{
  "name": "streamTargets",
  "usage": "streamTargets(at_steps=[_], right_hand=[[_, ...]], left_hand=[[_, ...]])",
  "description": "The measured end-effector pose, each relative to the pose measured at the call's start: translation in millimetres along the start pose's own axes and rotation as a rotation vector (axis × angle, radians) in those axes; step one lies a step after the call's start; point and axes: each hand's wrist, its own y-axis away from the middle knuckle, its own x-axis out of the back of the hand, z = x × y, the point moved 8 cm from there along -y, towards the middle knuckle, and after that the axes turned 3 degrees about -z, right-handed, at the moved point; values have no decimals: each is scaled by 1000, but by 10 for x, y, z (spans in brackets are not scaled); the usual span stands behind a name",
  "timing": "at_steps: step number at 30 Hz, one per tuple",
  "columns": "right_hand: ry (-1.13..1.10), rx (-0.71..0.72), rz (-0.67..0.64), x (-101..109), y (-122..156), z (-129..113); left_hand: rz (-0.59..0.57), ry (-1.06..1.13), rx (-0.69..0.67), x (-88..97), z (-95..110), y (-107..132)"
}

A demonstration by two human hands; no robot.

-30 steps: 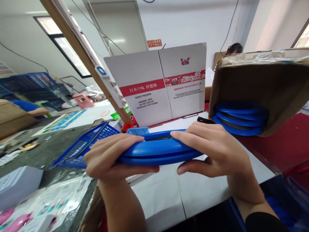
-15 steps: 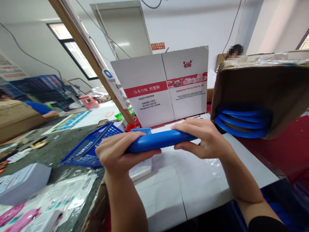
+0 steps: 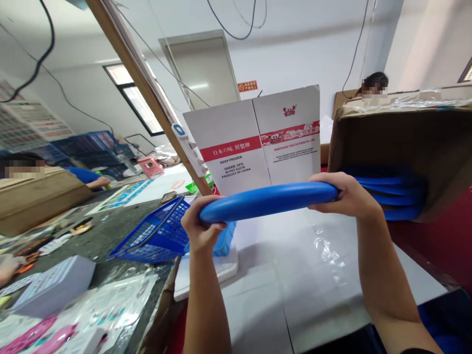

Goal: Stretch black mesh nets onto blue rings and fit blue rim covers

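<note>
- Gripping the left end of the ring point(image 3: 265, 200), the left hand point(image 3: 201, 227) has its fingers curled shut around the rim; a slip there could drop the ring onto the basket point(image 3: 155, 233) just beside and below.
- Ring: blue, smooth, seen edge-on, held in the air above the white table point(image 3: 317, 275), left end slightly lower.
- Right hand point(image 3: 344, 196): fingers clamped over the right end. It is near the mouth of the box point(image 3: 401, 142), so a knock against the cardboard looks possible.

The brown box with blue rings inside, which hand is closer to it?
Right. The right hand grips one end of the blue ring right beside the open brown box. The left hand holds the other end, farther off, by the blue basket.
</note>
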Motion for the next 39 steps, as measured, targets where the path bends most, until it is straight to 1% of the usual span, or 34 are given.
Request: streamTargets(at_steps=[3, 5, 7, 9, 11, 16, 18, 20, 22, 24, 28, 30, 32, 35, 37, 39], right_hand=[[19, 6, -53, -21, -8, -5], [25, 19, -64, -10, -16, -2], [35, 77, -94, -38, -26, -56], [64, 171, -126, -102, -31, -188], [136, 244, -119, -164, -30, -351], [304, 341, -63, -296, 10, -760], [341, 369, -52, -348, 32, -881], [377, 369, -25, -388, 42, -943], [409, 351, 25, -410, 41, -949], [427, 321, 71, -430, 31, -902], [398, 239, 84, -485, -21, -687], [371, 167, 63, -486, -64, -524], [331, 87, 36, -460, -113, -341], [212, -22, -1, -411, -176, -53], [105, -100, -2, -398, -204, 155], [6, -175, 23, -416, -220, 362]], left_hand=[[-26, 50, -183, 109, 406, -67], [-77, 10, -273, 139, 667, -116], [-136, -49, -345, 135, 888, -154], [-181, -93, -398, 123, 1047, -175], [-185, -124, -420, 138, 1134, -185], [-136, -172, -440, 207, 1218, -182], [-134, -191, -461, 193, 1256, -173], [-119, -216, -472, 170, 1283, -164], [-95, -250, -460, 150, 1279, -155], [-77, -281, -426, 127, 1236, -145], [-87, -305, -321, 43, 1067, -130], [-116, -297, -246, -50, 954, -133], [-151, -279, -155, -182, 831, -141], [-171, -258, -17, -378, 626, -146], [-165, -253, 75, -466, 448, -131], [-147, -230, 178, -499, 222, -94]])
